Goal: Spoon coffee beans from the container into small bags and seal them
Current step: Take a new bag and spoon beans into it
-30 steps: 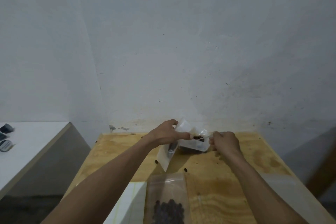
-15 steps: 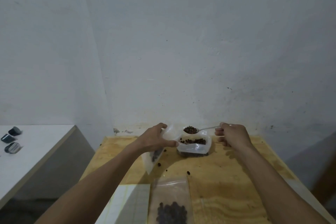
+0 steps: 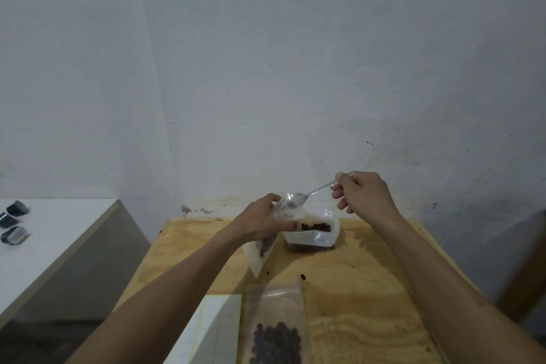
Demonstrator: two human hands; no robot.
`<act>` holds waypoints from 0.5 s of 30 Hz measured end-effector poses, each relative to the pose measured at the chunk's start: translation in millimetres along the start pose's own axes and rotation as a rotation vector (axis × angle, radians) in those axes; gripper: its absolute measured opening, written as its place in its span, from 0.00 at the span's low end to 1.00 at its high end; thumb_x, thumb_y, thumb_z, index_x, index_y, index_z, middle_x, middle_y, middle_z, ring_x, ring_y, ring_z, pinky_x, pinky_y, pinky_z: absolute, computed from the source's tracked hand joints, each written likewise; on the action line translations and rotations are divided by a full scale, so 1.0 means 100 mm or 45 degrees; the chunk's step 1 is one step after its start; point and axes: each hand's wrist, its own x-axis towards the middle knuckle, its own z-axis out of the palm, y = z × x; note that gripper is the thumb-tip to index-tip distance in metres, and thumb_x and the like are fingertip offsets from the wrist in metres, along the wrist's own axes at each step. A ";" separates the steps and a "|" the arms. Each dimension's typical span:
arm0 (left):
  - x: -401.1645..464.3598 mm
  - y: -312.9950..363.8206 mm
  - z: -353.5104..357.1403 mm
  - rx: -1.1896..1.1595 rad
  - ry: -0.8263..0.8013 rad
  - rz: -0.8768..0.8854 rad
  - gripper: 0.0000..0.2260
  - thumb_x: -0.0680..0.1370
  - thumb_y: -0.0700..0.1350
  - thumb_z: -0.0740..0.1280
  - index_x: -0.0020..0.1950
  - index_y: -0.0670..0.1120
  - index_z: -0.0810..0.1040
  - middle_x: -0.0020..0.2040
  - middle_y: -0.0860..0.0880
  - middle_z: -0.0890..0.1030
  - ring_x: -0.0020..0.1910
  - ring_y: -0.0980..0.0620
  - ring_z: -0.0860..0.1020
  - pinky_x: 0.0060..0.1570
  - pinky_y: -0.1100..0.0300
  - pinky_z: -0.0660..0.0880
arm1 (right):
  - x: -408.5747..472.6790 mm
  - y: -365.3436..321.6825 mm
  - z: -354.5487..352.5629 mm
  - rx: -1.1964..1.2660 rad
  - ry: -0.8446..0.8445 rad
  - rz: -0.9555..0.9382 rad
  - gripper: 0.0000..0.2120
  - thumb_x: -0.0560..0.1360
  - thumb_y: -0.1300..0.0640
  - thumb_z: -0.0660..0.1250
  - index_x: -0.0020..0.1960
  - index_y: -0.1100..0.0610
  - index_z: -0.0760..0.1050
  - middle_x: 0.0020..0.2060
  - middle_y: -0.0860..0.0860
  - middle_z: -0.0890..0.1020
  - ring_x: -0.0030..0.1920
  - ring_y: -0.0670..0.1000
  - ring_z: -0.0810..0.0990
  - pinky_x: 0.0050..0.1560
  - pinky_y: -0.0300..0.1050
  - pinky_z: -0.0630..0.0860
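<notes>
Left hand gripping a small clear bag held open above the wooden bench, right hand pinching a metal spoon tipped at the bag's mouth, container of coffee beans sitting just behind, a filled bag lying nearer.

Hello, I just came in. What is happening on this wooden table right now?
A person is portioning coffee beans. The left hand holds a small clear bag open above the wooden table. The right hand grips a metal spoon, tipped at the bag's mouth; its bowl looks empty. Behind it stands the container of beans. Nearer the camera, a filled bag lies flat on the table, and a few loose beans lie scattered nearby.
</notes>
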 end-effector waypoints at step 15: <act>-0.01 0.08 -0.06 -0.334 0.187 -0.169 0.38 0.72 0.64 0.75 0.75 0.48 0.66 0.58 0.52 0.80 0.52 0.54 0.77 0.53 0.55 0.71 | 0.00 0.78 0.11 -0.156 0.019 0.345 0.22 0.83 0.47 0.63 0.41 0.62 0.84 0.32 0.53 0.86 0.31 0.54 0.84 0.42 0.52 0.85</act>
